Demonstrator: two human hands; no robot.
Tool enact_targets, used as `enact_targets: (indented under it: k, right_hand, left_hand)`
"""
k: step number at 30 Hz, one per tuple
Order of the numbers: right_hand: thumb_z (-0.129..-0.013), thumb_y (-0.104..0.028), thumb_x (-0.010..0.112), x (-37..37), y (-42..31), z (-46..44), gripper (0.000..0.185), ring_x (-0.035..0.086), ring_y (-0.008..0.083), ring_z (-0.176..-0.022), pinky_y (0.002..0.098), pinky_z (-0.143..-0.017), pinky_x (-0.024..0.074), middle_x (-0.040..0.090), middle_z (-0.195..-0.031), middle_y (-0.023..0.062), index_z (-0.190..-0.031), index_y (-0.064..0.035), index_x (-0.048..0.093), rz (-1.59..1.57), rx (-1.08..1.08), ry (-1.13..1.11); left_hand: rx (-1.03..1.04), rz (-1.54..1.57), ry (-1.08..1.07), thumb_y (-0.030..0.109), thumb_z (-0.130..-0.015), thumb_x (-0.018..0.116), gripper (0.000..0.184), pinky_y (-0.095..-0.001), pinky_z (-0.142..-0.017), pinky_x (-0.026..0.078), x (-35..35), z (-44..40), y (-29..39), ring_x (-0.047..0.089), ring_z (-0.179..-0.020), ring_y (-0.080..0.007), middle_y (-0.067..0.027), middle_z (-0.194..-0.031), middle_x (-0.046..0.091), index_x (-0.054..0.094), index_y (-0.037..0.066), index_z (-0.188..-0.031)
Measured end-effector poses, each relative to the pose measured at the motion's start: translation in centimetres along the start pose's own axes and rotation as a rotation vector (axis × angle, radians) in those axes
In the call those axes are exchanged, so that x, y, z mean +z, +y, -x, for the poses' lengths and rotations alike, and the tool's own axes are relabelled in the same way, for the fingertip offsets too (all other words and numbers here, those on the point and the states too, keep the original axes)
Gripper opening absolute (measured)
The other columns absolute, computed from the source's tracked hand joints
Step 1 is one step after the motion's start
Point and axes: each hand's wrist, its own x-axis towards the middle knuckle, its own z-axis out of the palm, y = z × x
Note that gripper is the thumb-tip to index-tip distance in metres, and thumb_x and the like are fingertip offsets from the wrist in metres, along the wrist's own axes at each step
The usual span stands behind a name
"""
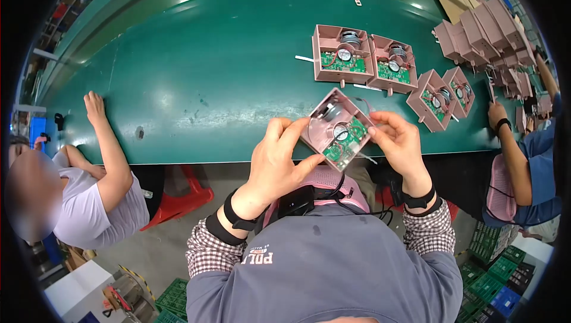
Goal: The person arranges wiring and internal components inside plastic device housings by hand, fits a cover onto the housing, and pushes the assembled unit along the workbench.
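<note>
A pink plastic housing (313, 134) is held tilted above the table's near edge, its open side facing me. Inside it sit a green circuit board (357, 128), a round white-faced part and a dark round part that looks like a speaker. My left hand (276, 159) grips the housing's left side between thumb and fingers. At the opposite side, my right hand (399, 145) has thumb and fingertips closed on the rim. A thin wire or strip sticks out near the lower right corner. Whether the right fingers also pinch a wire is unclear.
On the green table (196, 91), two similar housings (342, 78) stand beyond my hands, with two more to the right. Stacked pink housings (488, 29) fill the far right. One co-worker's arm (113, 139) rests at left; another person's hand (497, 115) is at right.
</note>
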Motion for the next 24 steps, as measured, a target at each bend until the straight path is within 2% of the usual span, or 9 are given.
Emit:
enact_targets:
  k: [3,4,8,9,13,14,18,24]
  right_hand:
    - [-0.081,-0.001,0.074,1.0,-0.2,-0.6,0.033,0.064,0.0144,-0.081,0.0248,-0.068,0.0518,0.069,-0.103,0.0084,-0.113,0.0002,0.068,-0.041,-0.203,0.058]
    - [-0.081,-0.001,0.074,1.1,-0.3,-0.5,0.033,0.064,0.0144,-0.081,0.0248,-0.068,0.0518,0.069,-0.103,0.0084,-0.113,0.0002,0.068,-0.039,-0.2,0.066]
    - [-0.075,0.002,0.073,0.5,-1.3,0.0,0.03,0.061,0.0165,-0.077,0.0255,-0.066,0.0506,0.066,-0.099,0.0078,-0.104,-0.0024,0.069,0.328,-0.629,0.06]
    - [-0.075,0.002,0.073,0.3,-1.5,0.4,0.03,0.061,0.0165,-0.077,0.0255,-0.066,0.0506,0.066,-0.099,0.0078,-0.104,-0.0024,0.069,0.328,-0.623,0.064]
    - [-0.069,0.001,0.072,0.4,-2.0,2.4,0.029,0.059,0.0189,-0.074,0.0267,-0.063,0.0485,0.063,-0.092,0.0042,-0.097,-0.006,0.069,0.419,-0.645,-0.134]
    - [-0.069,0.001,0.072,0.5,-1.8,2.6,0.029,0.059,0.0189,-0.074,0.0267,-0.063,0.0485,0.063,-0.092,0.0042,-0.097,-0.006,0.069,0.414,-0.643,-0.127]
    - [-0.067,-0.002,0.073,1.1,-0.7,3.0,0.026,0.057,0.0196,-0.07,0.0285,-0.06,0.0467,0.059,-0.086,0.0022,-0.093,-0.0081,0.069,0.6,-0.645,-0.088]
    - [-0.067,-0.003,0.074,1.2,-0.1,2.6,0.024,0.056,0.0197,-0.067,0.0301,-0.058,0.0466,0.057,-0.083,0.001,-0.09,-0.0091,0.068,0.595,-0.709,-0.043]
  left_hand:
    - [-0.152,0.047,-0.14,0.014,-0.071,0.083,0.062,-0.0336,-0.074,0.053,-0.2,0.6,0.5,0.059,-0.089,-0.0259,-0.0113,-0.119,0.054,0.06,0.006,-0.128]
    - [-0.147,0.051,-0.146,0.014,-0.071,0.083,0.062,-0.0336,-0.074,0.053,-0.2,0.6,0.6,0.059,-0.089,-0.0259,-0.0113,-0.119,0.054,0.06,0.006,-0.128]
    - [0.15,-0.008,0.064,0.013,-0.07,0.081,0.057,-0.0412,-0.088,0.05,-0.1,0.2,0.8,0.056,-0.107,-0.0307,-0.0144,-0.129,0.052,0.062,0.006,-0.123]
    - [0.152,-0.005,0.057,0.013,-0.07,0.081,0.057,-0.0412,-0.088,0.05,-0.1,-0.1,1.1,0.056,-0.107,-0.0307,-0.0144,-0.129,0.052,0.062,0.006,-0.123]
    - [0.42,-0.093,-0.122,0.015,-0.066,0.083,0.059,-0.0514,-0.108,0.038,-0.3,-2.4,2.3,0.047,-0.131,-0.0327,-0.0146,-0.14,0.051,0.064,0.01,-0.122]
    - [0.424,-0.095,-0.13,0.015,-0.066,0.083,0.059,-0.0514,-0.108,0.038,-0.3,-2.8,2.7,0.047,-0.131,-0.0327,-0.0146,-0.14,0.051,0.064,0.01,-0.122]
    - [0.451,-0.247,-0.326,0.019,-0.069,0.08,0.051,-0.0625,-0.113,0.025,0.5,-4.3,4.1,0.036,-0.141,-0.0345,-0.0127,-0.148,0.046,0.066,0.011,-0.117]
    - [0.447,-0.196,-0.38,0.017,-0.072,0.077,0.037,-0.0704,-0.106,0.027,1.6,-4.7,3.3,0.039,-0.137,-0.0365,-0.0144,-0.143,0.049,0.066,0.007,-0.106]
